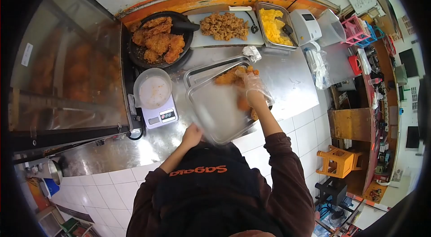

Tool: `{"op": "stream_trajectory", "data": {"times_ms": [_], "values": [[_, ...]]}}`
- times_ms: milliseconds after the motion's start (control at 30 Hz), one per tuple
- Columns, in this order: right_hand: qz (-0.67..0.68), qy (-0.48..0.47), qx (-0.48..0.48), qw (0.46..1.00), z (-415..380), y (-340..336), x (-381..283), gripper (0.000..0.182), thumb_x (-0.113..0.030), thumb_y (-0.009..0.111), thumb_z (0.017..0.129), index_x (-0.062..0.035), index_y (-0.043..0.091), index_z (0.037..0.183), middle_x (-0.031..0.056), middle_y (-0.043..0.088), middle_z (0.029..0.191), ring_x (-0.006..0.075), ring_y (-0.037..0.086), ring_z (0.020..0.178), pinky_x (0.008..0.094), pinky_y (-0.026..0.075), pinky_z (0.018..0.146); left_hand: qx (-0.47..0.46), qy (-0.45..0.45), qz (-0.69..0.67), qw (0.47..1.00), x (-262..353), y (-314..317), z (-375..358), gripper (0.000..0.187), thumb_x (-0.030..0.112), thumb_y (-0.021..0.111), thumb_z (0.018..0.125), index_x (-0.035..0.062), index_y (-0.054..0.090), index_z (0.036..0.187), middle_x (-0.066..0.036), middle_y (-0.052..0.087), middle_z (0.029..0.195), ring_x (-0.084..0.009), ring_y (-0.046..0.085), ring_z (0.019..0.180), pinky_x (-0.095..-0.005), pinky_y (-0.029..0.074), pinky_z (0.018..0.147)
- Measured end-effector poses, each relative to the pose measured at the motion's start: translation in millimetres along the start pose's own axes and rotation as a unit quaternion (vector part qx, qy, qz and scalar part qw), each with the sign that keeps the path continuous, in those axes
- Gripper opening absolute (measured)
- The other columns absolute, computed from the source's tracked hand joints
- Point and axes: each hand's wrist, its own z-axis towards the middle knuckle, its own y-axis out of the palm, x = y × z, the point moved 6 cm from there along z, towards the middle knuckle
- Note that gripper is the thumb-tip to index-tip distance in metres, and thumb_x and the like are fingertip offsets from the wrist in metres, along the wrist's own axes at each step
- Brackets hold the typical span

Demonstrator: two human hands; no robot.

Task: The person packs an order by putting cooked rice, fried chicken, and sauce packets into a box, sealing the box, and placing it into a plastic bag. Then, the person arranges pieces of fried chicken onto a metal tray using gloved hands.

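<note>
My left hand is closed at the near left edge of a clear lid, which is blurred and lies slanted over part of a metal tray. Pieces of fried chicken lie in the tray's right side, some seen dimly through the lid. My right hand, in a loose clear plastic glove, reaches in among them. Its fingers are bent around a piece of fried chicken at the far right end; the glove partly hides the grip.
Left of the tray, a clear bowl sits on a kitchen scale. Behind stand a black mortar of large fried chicken, a white board with small fried pieces and a knife, and a tray of yellow food.
</note>
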Motion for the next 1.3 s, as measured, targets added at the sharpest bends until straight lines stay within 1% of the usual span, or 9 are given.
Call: {"op": "stream_trajectory", "data": {"times_ms": [133,200,333,500,567,633,867,933,1300], "values": [[0.034,0.067,-0.073,0.995,-5,1,12,0.066,-0.034,0.067,0.068,-0.0241,0.041,0.128,0.0174,0.048,0.119,0.0333,0.046,0.110,0.0380,0.040,0.091,-0.035,-0.007,-0.092,0.995,14,-1,-6,0.018,0.019,0.050,0.090,0.0028,0.043,0.085,-0.010,0.062,0.072,-0.0136,0.057,0.048,-0.0244,0.042,0.040],[-0.015,-0.087,-0.016,0.996,-21,-10,1,0.080,-0.035,0.069,0.065,-0.0276,0.029,0.134,0.0167,0.034,0.135,0.0347,0.035,0.122,0.0372,0.037,0.097,-0.040,-0.001,-0.108,0.993,14,0,-7,0.017,0.018,0.049,0.090,0.0029,0.042,0.084,-0.010,0.062,0.072,-0.0138,0.058,0.048,-0.0243,0.042,0.040],[-0.168,-0.155,-0.006,0.973,-37,16,-3,0.067,-0.031,0.063,0.068,-0.0240,0.039,0.130,0.0149,0.028,0.140,0.0320,0.037,0.122,0.0367,0.035,0.099,-0.046,-0.023,-0.118,0.992,1,7,-1,0.016,0.017,0.048,0.090,0.0034,0.041,0.085,-0.010,0.061,0.072,-0.0153,0.059,0.048,-0.0244,0.041,0.039],[0.050,-0.016,-0.047,0.998,-29,30,3,0.078,-0.032,0.071,0.063,-0.0216,0.035,0.132,0.0172,0.020,0.140,0.0371,0.030,0.124,0.0408,0.034,0.099,-0.056,-0.022,-0.103,0.993,1,8,-1,0.016,0.017,0.047,0.090,0.0032,0.041,0.085,-0.010,0.060,0.072,-0.0154,0.059,0.048,-0.0241,0.041,0.039],[0.065,-0.073,0.056,0.994,-24,37,-4,0.073,-0.032,0.070,0.064,-0.0197,0.039,0.129,0.0172,0.023,0.138,0.0366,0.033,0.121,0.0412,0.034,0.099,-0.054,-0.013,-0.093,0.994,2,7,-2,0.015,0.016,0.046,0.091,0.0028,0.041,0.085,-0.010,0.060,0.072,-0.0153,0.058,0.048,-0.0241,0.042,0.039],[0.136,0.043,0.089,0.986,-33,29,-1,0.074,-0.032,0.071,0.063,-0.0186,0.039,0.129,0.0175,0.027,0.136,0.0349,0.037,0.118,0.0393,0.034,0.099,-0.053,-0.014,-0.097,0.994,3,7,-2,0.015,0.016,0.046,0.091,0.0026,0.041,0.086,-0.010,0.060,0.072,-0.0153,0.058,0.048,-0.0242,0.042,0.040],[0.044,0.050,0.094,0.993,-23,18,-5,0.068,-0.036,0.063,0.071,-0.0212,0.036,0.132,0.0138,0.033,0.134,0.0329,0.041,0.114,0.0392,0.036,0.097,-0.056,-0.012,-0.103,0.993,8,5,-4,0.016,0.016,0.046,0.091,0.0022,0.040,0.087,-0.011,0.060,0.073,-0.0154,0.058,0.048,-0.0247,0.043,0.040],[0.068,0.070,-0.019,0.995,-22,19,1,0.064,-0.038,0.059,0.076,-0.0233,0.035,0.133,0.0104,0.032,0.136,0.0318,0.042,0.114,0.0388,0.037,0.096,-0.059,-0.017,-0.114,0.992,7,7,-4,0.016,0.016,0.046,0.091,0.0023,0.040,0.087,-0.011,0.060,0.074,-0.0155,0.058,0.048,-0.0248,0.043,0.040],[0.096,0.111,0.006,0.989,-22,10,7,0.074,-0.041,0.068,0.067,-0.0213,0.037,0.131,0.0116,0.040,0.127,0.0297,0.047,0.111,0.0392,0.042,0.092,-0.068,-0.008,-0.121,0.990,5,7,-2,0.015,0.017,0.046,0.091,0.0036,0.039,0.086,-0.010,0.059,0.074,-0.0153,0.058,0.047,-0.0242,0.042,0.039]]}}
